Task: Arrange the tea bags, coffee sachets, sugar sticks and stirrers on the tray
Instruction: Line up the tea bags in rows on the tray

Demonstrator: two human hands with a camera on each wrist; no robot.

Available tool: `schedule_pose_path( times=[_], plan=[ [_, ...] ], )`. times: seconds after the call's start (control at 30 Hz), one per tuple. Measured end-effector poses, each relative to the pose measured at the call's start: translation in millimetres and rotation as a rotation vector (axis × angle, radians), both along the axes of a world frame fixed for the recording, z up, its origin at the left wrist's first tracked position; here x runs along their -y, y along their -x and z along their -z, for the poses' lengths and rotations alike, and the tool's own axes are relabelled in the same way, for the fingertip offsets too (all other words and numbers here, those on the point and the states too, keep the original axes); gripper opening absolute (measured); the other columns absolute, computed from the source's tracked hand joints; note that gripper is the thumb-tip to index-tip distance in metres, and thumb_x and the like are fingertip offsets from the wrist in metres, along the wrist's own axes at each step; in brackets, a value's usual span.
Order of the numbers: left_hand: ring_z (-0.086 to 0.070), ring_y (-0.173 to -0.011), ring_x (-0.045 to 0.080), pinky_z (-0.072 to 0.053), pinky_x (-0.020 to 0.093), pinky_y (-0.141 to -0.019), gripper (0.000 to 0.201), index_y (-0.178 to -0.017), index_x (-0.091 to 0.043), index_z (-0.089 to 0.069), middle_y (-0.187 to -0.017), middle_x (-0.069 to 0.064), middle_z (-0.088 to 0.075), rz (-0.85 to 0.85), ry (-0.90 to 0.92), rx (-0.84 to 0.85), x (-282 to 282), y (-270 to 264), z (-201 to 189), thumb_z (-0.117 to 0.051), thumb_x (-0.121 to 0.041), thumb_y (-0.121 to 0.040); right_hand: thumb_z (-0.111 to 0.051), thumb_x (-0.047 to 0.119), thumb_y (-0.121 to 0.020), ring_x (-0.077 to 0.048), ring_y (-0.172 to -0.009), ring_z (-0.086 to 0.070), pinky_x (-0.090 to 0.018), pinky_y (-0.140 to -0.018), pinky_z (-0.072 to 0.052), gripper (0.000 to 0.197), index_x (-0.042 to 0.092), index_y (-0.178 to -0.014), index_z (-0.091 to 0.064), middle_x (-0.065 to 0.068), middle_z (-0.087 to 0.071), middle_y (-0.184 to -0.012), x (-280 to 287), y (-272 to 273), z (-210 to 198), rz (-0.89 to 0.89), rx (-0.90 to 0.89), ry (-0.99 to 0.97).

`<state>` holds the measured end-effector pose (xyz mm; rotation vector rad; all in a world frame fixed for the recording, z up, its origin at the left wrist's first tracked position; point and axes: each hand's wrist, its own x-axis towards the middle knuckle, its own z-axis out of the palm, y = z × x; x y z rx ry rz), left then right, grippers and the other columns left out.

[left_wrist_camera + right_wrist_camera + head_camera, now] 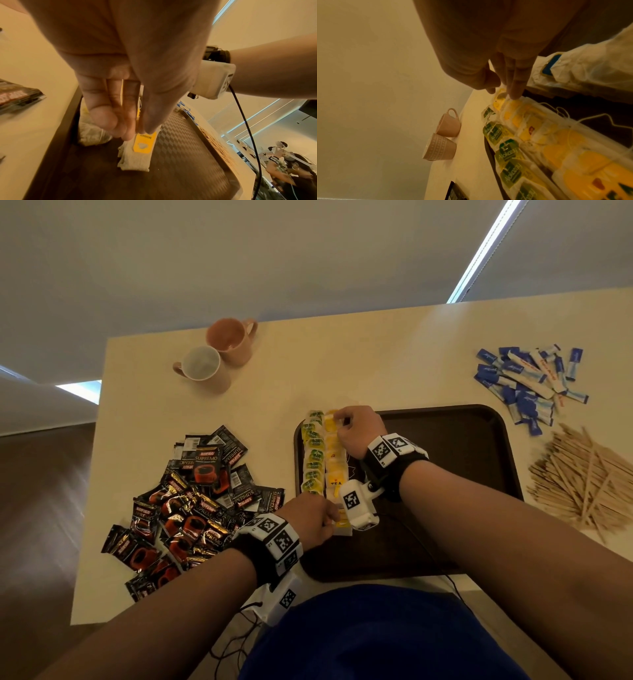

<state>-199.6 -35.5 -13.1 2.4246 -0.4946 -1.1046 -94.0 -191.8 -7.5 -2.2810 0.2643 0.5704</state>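
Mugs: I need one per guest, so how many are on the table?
2. The pink mug stands at the far left of the table; the white-lined mug sits just in front, touching it. None appear hidden.

The left hand (pixel 120 65) reached down over the dark checker-textured tray (pixel 185 155), its fingertips (pixel 126 134) and thumb pinching the top of a tea bag's yellow tag (pixel 144 143). The pale tea bag (pixel 135 161) lay on the tray floor just below them. A crumpled pale tea bag (pixel 92 134) sat beside it near the tray's left rim. A dark coffee sachet (pixel 17 96) lay on the cream table (pixel 34 67) to the left. The right forearm (pixel 274 67), with a wrist camera and black cable (pixel 247 128), crossed at right.
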Motion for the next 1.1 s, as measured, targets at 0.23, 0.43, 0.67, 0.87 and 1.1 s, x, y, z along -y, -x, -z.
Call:
schedule_pose_path(
  times=[0.23,0.43,0.67,0.87,1.1],
  plan=[
    [-0.064,-0.106,0.018,-0.052,0.031,-0.094,0.029,-0.121,-0.025,-0.069,-0.116,0.0,-0.07,-0.033,-0.032,0.015,0.4,0.9,-3.4,-0.057,-0.024,-0.095,-0.056,0.012,-0.093,-0.021,-0.094,-0.066,-0.031,-0.084,-0.054,0.025,0.014,-0.114,-0.07,-0.005,-0.069,-0.11,19.9,12.0,-7.2,0.068,0.108,-0.016],
    [-0.063,-0.098,0.016,-0.051,0.029,-0.088,0.011,-0.099,-0.023,-0.068,-0.102,-0.002,-0.07,-0.158,-0.056,0.081,0.9,5.8,-6.0,-0.07,-0.028,-0.09,-0.069,0.032,-0.09,-0.014,-0.082,-0.067,-0.031,-0.08,-0.057,0.015,0.017,-0.09,-0.073,0.002,-0.07,-0.085,44.6,59.4,-5.2,-0.182,-0.092,0.014],
    [-0.062,-0.093,0.016,-0.054,0.036,-0.087,0.026,-0.104,-0.024,-0.057,-0.099,-0.002,-0.068,-0.298,-0.049,0.108,6.8,12.0,-4.5,-0.075,-0.028,-0.086,-0.083,0.031,-0.077,-0.005,-0.079,-0.063,-0.013,-0.066,-0.047,0.033,0.018,-0.105,-0.069,0.003,-0.069,-0.089,45.2,107.2,17.5,-0.402,-0.326,-0.019],
    [-0.063,-0.092,0.015,-0.053,0.031,-0.083,0.02,-0.106,-0.022,-0.062,-0.097,-0.001,-0.067,-0.326,-0.013,0.109,8.8,13.0,-5.9,-0.072,-0.024,-0.089,-0.076,0.024,-0.086,-0.007,-0.078,-0.062,-0.018,-0.071,-0.046,0.019,0.019,-0.104,-0.076,0.006,-0.069,-0.084,36.0,121.2,34.1,-0.281,-0.202,-0.051],
    [-0.063,-0.093,0.018,-0.054,0.034,-0.085,0.015,-0.102,-0.023,-0.062,-0.099,0.0,-0.067,-0.337,-0.008,0.118,2.2,15.1,-5.8,-0.069,-0.022,-0.089,-0.069,0.021,-0.09,-0.014,-0.086,-0.067,-0.03,-0.085,-0.055,0.013,0.019,-0.102,-0.075,0.002,-0.071,-0.087,29.5,121.8,34.4,-0.172,-0.147,-0.059]
  ],
)
